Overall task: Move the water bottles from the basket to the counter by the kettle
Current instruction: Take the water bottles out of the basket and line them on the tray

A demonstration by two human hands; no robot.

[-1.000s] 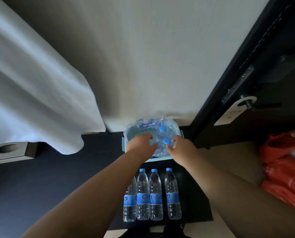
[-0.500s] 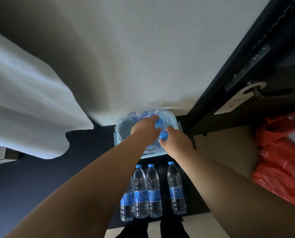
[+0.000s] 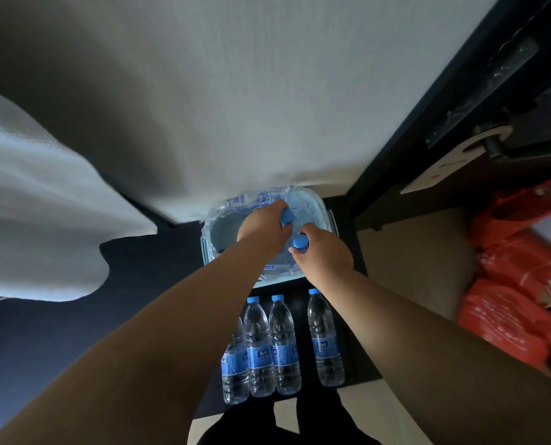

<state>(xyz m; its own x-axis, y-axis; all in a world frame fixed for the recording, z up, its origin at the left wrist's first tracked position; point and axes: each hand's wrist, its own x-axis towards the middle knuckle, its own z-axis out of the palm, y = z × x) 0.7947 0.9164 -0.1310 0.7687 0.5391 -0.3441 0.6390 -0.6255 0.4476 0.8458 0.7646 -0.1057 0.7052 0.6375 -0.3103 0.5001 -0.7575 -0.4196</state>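
In the basket [image 3: 280,281], the left hand [image 3: 263,228] and right hand [image 3: 325,256] each curl round the neck of a bottle [image 3: 287,216], probably to lift straight up (one apiece). Four bottles [image 3: 280,345] stand just beside it; no kettle shows.

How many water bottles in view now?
6. Four bottles stand in a row before the basket; left hand and right hand each grip one inside it. More may be hidden.

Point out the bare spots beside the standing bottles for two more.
Free: the dark strip right of the rightmost bottle, and a narrow gap between it and the third bottle. Crowded: the left three stand packed.
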